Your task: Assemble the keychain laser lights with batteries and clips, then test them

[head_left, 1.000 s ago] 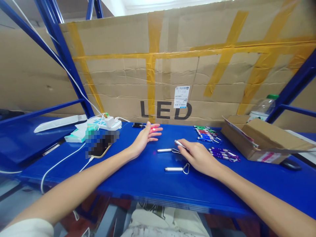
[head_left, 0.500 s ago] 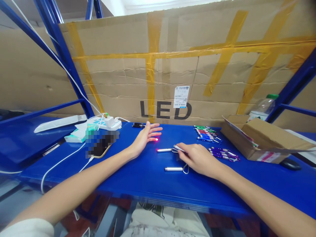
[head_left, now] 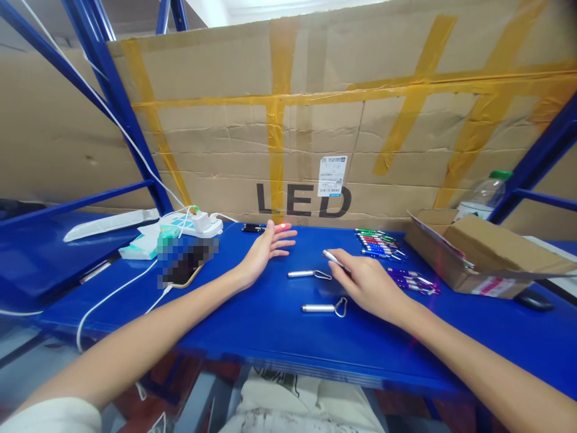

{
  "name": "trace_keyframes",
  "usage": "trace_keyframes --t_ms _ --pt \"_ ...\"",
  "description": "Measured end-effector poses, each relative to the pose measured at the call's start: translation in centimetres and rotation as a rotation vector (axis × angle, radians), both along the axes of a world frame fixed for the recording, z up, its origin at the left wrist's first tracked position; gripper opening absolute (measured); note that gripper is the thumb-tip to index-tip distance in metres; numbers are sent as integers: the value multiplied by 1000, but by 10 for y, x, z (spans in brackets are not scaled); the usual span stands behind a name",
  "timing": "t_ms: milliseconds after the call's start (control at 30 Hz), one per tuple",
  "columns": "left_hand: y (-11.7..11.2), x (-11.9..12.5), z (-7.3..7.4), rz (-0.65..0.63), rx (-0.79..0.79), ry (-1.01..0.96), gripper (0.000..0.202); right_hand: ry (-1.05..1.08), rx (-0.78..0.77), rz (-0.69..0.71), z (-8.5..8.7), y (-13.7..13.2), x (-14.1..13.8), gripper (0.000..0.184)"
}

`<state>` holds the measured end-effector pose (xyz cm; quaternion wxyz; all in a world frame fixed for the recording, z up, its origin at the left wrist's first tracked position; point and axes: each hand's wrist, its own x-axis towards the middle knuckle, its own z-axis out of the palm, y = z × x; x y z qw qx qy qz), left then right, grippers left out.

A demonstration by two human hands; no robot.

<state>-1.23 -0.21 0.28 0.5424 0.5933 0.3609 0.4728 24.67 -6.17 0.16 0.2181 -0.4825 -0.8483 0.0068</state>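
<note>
One silver penlight (head_left: 332,258) live right now: pinched between thumb and fingers of the right hand (head_left: 367,284), just above the table (head_left: 252,340), tip aimed left. Left hand (head_left: 262,255) holds nothing, fingers spread; red spot (head_left: 283,227) on its upper finger, so I'd judge this unit is lit and working.

Not in hand: upper silver light (head_left: 300,274) and lower silver light (head_left: 316,308), both flat on the table with clips to the right, no glow. Can't tell if those two are done or pending.

Grouped at right: purple lights (head_left: 411,281), plus a row of green, red and blue lights (head_left: 378,245). Black lights (head_left: 253,228) sit behind the left hand. Tidy grouping suggests sorting by colour is mostly done; whether those groups were checked, can't tell.
</note>
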Motion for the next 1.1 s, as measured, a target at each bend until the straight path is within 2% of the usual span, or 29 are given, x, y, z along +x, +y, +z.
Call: trace_keyframes --t_ms 167,333,467,633,800,1000,1100 --pt "-1 0 0 -2 0 3 72 -145 -87 70 1 -2 0 28" --pt "-1 0 1 22 23 5 69 -9 -17 52 1 -2 1 33" --pt "-1 0 0 33 35 10 68 -57 -79 125 2 -3 1 30" --pt "-3 0 1 21 35 20 68 49 -20 74 1 -2 0 34" --pt "-3 1 1 28 33 26 69 -37 -115 119 1 -1 1 23" --pt "-2 1 0 31 37 18 68 -31 -57 66 0 0 3 30" --pt "-2 1 1 18 33 14 68 -34 -78 65 0 -1 2 31"
